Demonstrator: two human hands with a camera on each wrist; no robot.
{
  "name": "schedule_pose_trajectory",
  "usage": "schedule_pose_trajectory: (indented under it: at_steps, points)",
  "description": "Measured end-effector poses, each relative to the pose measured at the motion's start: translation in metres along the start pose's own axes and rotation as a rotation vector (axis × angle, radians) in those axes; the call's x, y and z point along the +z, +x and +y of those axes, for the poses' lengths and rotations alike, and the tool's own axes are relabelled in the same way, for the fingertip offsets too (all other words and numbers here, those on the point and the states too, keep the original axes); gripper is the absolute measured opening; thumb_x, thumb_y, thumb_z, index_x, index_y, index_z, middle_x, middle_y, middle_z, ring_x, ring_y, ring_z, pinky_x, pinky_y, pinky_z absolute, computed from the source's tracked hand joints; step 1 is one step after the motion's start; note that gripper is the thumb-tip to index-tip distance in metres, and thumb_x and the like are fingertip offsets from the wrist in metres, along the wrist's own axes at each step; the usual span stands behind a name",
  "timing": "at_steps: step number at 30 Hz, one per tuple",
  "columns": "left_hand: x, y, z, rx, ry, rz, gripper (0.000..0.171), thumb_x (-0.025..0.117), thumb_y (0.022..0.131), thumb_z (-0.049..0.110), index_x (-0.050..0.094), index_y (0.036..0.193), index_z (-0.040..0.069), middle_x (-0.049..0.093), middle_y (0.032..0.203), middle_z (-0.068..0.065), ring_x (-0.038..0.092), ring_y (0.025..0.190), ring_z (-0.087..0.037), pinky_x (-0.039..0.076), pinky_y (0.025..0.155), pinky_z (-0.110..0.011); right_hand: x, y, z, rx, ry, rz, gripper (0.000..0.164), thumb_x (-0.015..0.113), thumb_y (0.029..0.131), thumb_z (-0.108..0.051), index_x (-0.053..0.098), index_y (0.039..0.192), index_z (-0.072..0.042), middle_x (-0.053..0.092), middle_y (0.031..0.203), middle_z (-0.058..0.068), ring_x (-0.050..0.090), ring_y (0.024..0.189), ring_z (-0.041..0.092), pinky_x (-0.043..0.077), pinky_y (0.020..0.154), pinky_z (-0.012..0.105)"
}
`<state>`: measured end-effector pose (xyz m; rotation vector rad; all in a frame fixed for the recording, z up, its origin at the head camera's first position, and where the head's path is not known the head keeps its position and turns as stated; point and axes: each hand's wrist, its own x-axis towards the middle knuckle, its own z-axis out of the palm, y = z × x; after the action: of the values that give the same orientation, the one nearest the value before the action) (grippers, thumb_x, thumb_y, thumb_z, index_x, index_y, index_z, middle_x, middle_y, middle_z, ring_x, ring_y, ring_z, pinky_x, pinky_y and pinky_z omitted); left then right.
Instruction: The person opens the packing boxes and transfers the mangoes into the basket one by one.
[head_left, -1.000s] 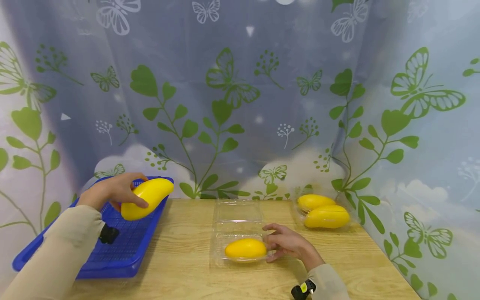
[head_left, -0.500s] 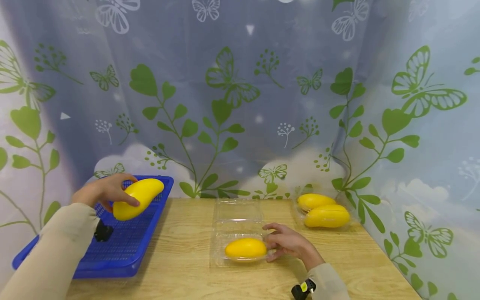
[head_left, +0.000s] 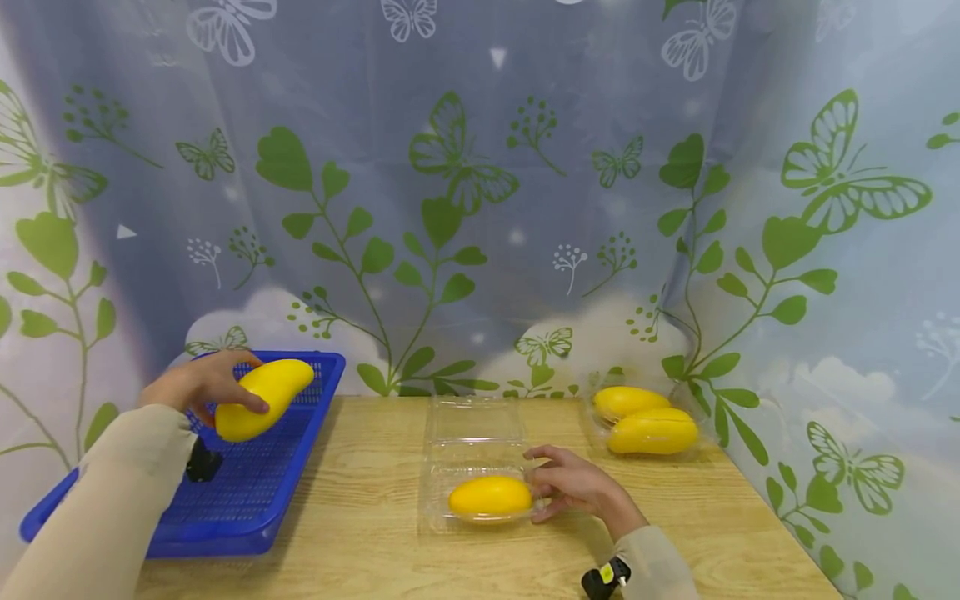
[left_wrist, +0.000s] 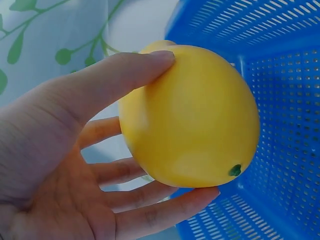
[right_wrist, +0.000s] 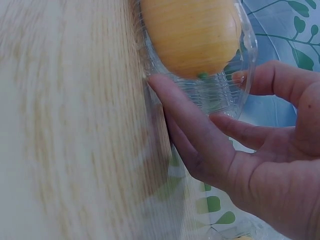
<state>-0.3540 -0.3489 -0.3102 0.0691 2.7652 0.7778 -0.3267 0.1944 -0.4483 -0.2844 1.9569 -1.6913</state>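
My left hand point(head_left: 202, 385) holds a smooth yellow mango point(head_left: 264, 402) over the blue basket point(head_left: 281, 500). In the left wrist view, the thumb lies along one side of that mango point(left_wrist: 195, 120) and the fingers curl beneath; a small green stem end shows. A clear plastic clamshell box point(head_left: 476, 419) lies with its lid folded back on the table, and another mango point(head_left: 491, 497) sits in its near half. At the box's right end is my right hand point(head_left: 576, 487). Its thumb and fingers pinch the clear wall point(right_wrist: 215, 95) in the right wrist view.
Two more mangoes point(head_left: 652, 431) lie in a second clear box at the table's back right. The wooden table point(head_left: 360, 500) meets a patterned curtain point(head_left: 480, 275) behind and on the right. The basket's raised rim and perforated walls stand at the left.
My left hand has moved left with the mango, farther over the basket. The right hand and the open box have stayed in place.
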Motion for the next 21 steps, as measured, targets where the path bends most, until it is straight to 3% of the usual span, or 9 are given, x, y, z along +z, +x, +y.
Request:
schedule_pose_trajectory:
  at_steps: [9,18,21]
  points:
    - [-0.001,0.003,-0.014,-0.018,-0.036,-0.020,0.102,0.084,0.086,0.036,0.022,0.155,-0.008,0.023,0.148,-0.047,0.056,0.117,-0.055,0.064,0.075,-0.052,-0.002,0.000,0.000,0.004,0.021,0.009,0.060,0.053,0.104,-0.010,0.027,0.156,0.005,0.049,0.104,0.011,0.046,0.071,0.012,0.065,0.076,0.044]
    - [0.000,0.008,-0.023,-0.025,-0.042,-0.002,0.102,0.082,0.087,0.034,0.019,0.155,-0.009,0.018,0.150,-0.047,0.051,0.121,-0.058,0.063,0.077,-0.054,-0.002,0.000,0.000,-0.002,0.019,0.014,0.060,0.054,0.103,-0.010,0.028,0.155,0.005,0.049,0.108,0.013,0.048,0.072,0.012,0.065,0.076,0.045]
    - [0.002,0.008,-0.025,-0.040,-0.057,0.006,0.102,0.083,0.087,0.032,0.019,0.154,-0.010,0.018,0.149,-0.048,0.050,0.121,-0.060,0.063,0.079,-0.055,-0.002,0.000,0.001,0.002,0.018,0.013,0.059,0.053,0.103,-0.010,0.028,0.155,0.006,0.050,0.099,0.009,0.047,0.071,0.011,0.065,0.076,0.045]
